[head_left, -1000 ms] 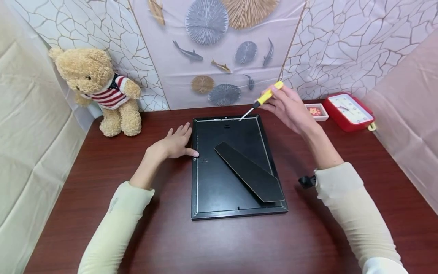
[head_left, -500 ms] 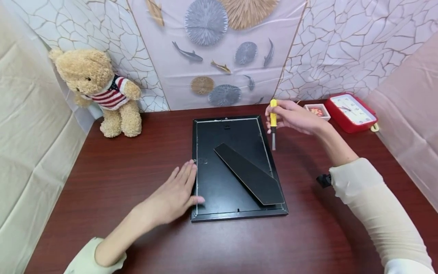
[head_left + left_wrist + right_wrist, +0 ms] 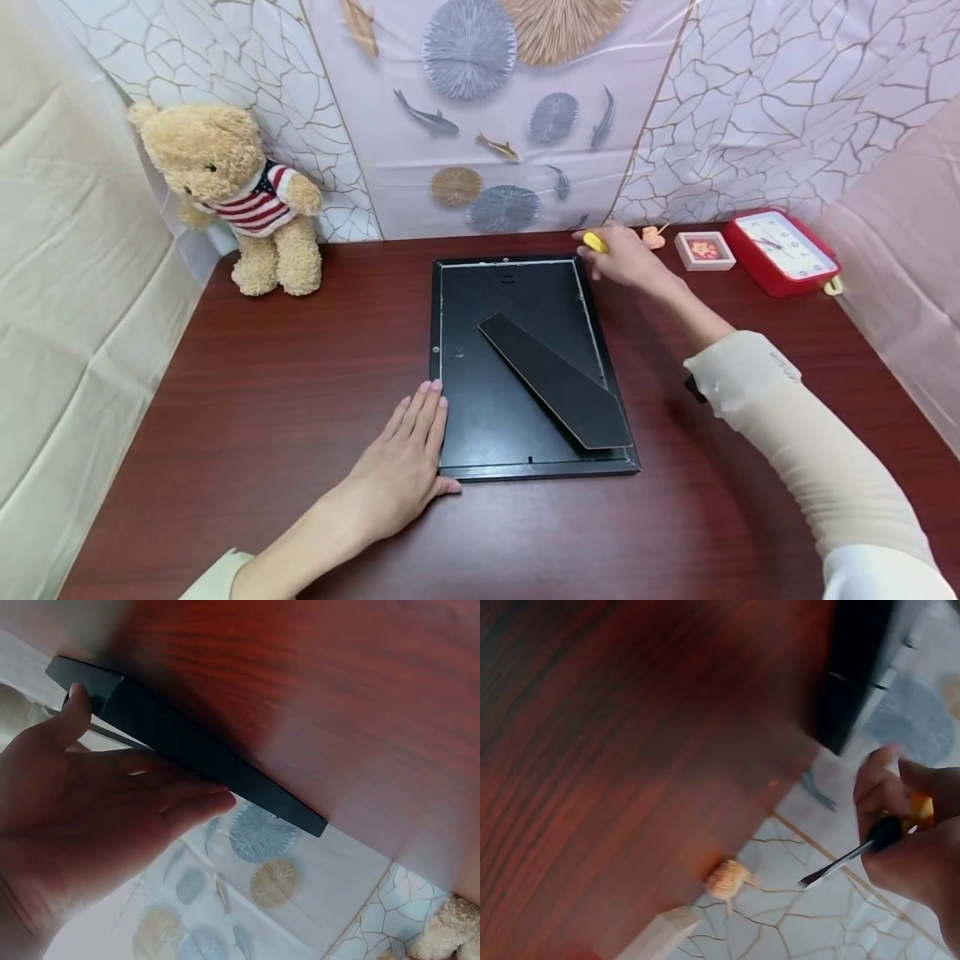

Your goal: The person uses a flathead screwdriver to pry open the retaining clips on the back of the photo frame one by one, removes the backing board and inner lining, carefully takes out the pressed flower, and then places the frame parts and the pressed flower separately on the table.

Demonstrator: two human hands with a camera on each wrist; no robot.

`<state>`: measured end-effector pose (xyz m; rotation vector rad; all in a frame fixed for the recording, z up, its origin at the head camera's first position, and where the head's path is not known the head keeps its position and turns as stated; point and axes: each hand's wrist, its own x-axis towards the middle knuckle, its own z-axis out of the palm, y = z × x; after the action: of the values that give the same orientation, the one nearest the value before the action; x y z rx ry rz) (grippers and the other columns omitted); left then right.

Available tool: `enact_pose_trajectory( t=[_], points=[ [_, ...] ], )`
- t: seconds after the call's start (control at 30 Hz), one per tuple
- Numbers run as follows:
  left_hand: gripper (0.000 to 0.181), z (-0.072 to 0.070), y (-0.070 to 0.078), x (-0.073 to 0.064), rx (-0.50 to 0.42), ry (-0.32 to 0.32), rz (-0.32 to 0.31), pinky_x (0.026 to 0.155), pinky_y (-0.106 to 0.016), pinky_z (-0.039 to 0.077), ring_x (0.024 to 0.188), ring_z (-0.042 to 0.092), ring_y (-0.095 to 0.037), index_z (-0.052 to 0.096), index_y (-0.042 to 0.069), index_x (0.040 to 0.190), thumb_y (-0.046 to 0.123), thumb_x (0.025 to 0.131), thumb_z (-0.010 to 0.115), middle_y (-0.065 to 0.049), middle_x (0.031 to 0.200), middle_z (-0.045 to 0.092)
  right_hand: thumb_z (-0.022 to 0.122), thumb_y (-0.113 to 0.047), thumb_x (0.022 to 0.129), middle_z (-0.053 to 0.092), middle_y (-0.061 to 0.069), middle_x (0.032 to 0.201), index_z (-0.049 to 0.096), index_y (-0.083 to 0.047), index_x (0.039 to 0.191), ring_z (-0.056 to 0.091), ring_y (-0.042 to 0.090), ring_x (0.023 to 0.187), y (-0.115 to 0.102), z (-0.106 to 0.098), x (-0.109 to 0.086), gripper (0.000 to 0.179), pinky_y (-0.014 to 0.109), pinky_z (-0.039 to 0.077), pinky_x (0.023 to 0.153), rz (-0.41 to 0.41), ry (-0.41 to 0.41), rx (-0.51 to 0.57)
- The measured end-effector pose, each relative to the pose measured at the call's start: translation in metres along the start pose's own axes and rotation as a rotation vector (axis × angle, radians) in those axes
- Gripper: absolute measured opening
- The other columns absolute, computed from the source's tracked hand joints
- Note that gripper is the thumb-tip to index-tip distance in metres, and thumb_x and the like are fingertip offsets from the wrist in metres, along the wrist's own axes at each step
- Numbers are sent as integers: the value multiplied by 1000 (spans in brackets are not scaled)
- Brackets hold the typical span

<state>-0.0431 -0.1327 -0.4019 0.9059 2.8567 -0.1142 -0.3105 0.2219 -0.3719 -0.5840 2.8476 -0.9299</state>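
A black picture frame (image 3: 517, 375) lies face down on the dark red table, its hinged stand leg (image 3: 555, 383) slanting across the back. My left hand (image 3: 401, 475) rests at the frame's lower left corner, fingers straight along the left side and thumb by the bottom edge. In the left wrist view, that hand (image 3: 112, 795) lies along the frame's black side (image 3: 210, 754). My right hand (image 3: 622, 258) is beside the upper right corner, holding a yellow-handled screwdriver (image 3: 595, 242). The right wrist view shows the screwdriver's metal shaft (image 3: 840, 862) sticking out of the curled fingers.
A teddy bear (image 3: 251, 204) in a striped sweater sits at the back left. At the back right are a small orange ornament (image 3: 654, 237), a little white box (image 3: 705, 252) and a red clock (image 3: 783, 250). Patterned cloth hangs behind the table.
My left hand has slid down the frame's left side to its lower corner. My right hand has moved with the screwdriver from above the top edge to beside the upper right corner.
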Motion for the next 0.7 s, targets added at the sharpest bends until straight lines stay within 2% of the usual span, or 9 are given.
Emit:
enact_pose_trajectory(
  t=[0.07, 0.13, 0.23, 0.27, 0.43, 0.53, 0.7],
  points=[
    [92, 6, -1, 0, -12, 13, 4, 134, -51, 30, 167, 24, -44, 33, -11, 166, 58, 110, 55, -32, 178, 21, 63, -6, 108, 76, 31, 108, 68, 10, 141, 65, 2, 68, 6, 5, 4, 37, 22, 45, 80, -25, 13, -72],
    [91, 7, -1, -1, -4, 18, 5, 134, -51, 30, 167, 25, -43, 32, -11, 167, 58, 111, 53, -31, 179, 21, 63, -2, 106, 76, 30, 112, 67, 11, 141, 68, 8, 70, 10, 8, 5, 38, 23, 45, 75, -28, -8, -93],
    [87, 6, 0, -3, 39, 17, -1, 134, -50, 31, 168, 24, -41, 31, -9, 168, 55, 113, 51, -30, 179, 20, 62, 0, 105, 79, 23, 91, 70, 10, 138, 72, 18, 70, 13, 10, 4, 35, 22, 43, 68, -10, -33, -102],
    [87, 1, 2, -3, 71, 14, -4, 133, -49, 33, 168, 26, -41, 33, -9, 167, 55, 112, 54, -29, 179, 22, 62, 0, 105, 77, 21, 84, 71, 10, 137, 72, 20, 70, 14, 9, 3, 34, 22, 42, 67, -10, -32, -112],
    [85, -6, 4, -2, 124, 20, -8, 133, -47, 35, 167, 27, -38, 36, -8, 166, 53, 111, 57, -27, 178, 26, 61, -1, 104, 77, 18, 78, 73, 11, 130, 73, 21, 69, 13, 5, -4, 31, 22, 41, 61, -11, -17, -154],
    [85, -9, 4, -1, 101, -11, -12, 133, -47, 34, 168, 26, -37, 36, -7, 167, 54, 111, 57, -26, 179, 26, 60, 0, 102, 78, 18, 76, 73, 12, 130, 73, 22, 68, 14, 3, -9, 32, 24, 41, 61, -14, -35, -181],
    [82, -12, 1, 0, 90, -68, -18, 134, -47, 31, 169, 24, -34, 34, -5, 169, 51, 112, 54, -24, 181, 23, 59, 3, 98, 77, 15, 71, 74, 13, 124, 70, 18, 66, 13, -1, -19, 32, 27, 41, 66, -36, -60, -238]
  ],
)
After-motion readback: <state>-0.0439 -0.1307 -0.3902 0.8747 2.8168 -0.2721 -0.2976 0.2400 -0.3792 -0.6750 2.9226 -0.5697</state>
